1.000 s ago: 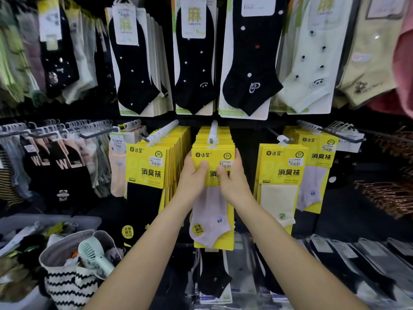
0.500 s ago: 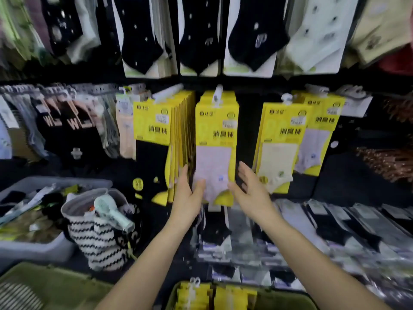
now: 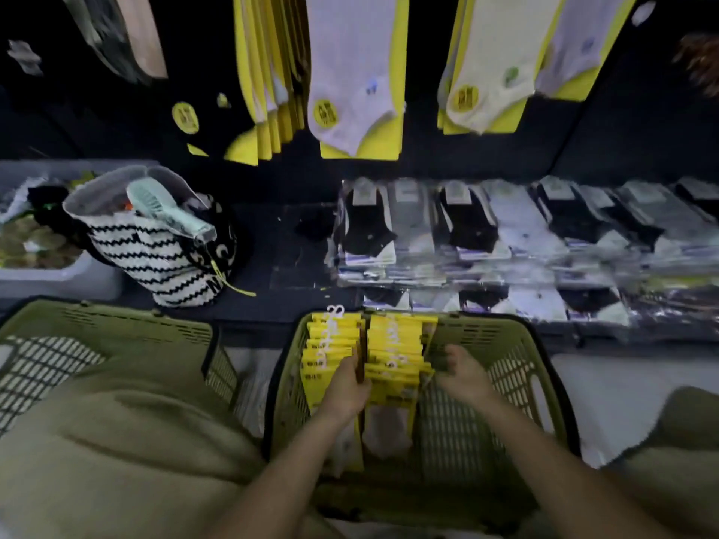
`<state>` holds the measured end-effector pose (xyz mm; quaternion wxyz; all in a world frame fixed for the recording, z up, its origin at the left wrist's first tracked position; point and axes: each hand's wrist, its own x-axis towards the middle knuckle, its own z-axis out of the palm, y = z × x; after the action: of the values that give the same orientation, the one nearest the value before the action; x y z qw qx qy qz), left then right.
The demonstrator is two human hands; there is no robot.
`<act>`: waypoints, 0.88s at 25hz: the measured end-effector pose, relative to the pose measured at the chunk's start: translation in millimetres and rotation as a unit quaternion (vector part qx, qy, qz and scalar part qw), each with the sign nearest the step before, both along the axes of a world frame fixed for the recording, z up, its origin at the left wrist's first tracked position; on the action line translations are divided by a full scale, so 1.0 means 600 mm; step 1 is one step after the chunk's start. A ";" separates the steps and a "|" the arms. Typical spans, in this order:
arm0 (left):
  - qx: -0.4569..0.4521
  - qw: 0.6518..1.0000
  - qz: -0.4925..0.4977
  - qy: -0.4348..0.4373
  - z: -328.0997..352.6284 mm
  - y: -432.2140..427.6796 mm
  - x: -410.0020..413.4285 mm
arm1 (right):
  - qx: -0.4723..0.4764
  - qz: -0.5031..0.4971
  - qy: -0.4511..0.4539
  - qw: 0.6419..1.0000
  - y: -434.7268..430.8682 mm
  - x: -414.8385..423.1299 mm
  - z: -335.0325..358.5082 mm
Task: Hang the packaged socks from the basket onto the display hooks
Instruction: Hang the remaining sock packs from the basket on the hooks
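Note:
A green basket (image 3: 517, 367) sits in front of me with two rows of yellow-carded sock packs (image 3: 393, 340) standing in it. My left hand (image 3: 346, 387) lies on the nearest packs, and its fingers curl down into the gap between the rows, around a pack's edge. My right hand (image 3: 461, 373) hovers just right of the right row with fingers loosely curled and nothing in it. Above, hung sock packs (image 3: 358, 72) dangle from the display; their hooks are out of view.
A second green basket (image 3: 116, 328) stands to the left. Behind it are a zigzag-striped bag (image 3: 155, 258) holding a small fan and a grey bin (image 3: 58, 278). Flat plastic-wrapped sock bundles (image 3: 505, 235) cover the shelf beyond the basket.
Both hands left the pack hung on the middle hook and dropped into the basket. My view swung down from the display to the basket.

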<state>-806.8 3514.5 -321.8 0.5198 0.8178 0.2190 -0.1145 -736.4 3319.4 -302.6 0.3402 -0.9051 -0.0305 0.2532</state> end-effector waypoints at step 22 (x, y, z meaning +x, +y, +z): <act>-0.126 0.992 0.007 0.014 0.050 -0.048 0.009 | 0.274 -0.025 0.052 0.960 -0.015 -0.014 0.035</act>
<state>-801.7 3485.7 -291.9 0.6161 0.7428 0.2156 -0.1488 -744.8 3310.7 -281.7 0.5827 -0.7633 -0.0587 0.2729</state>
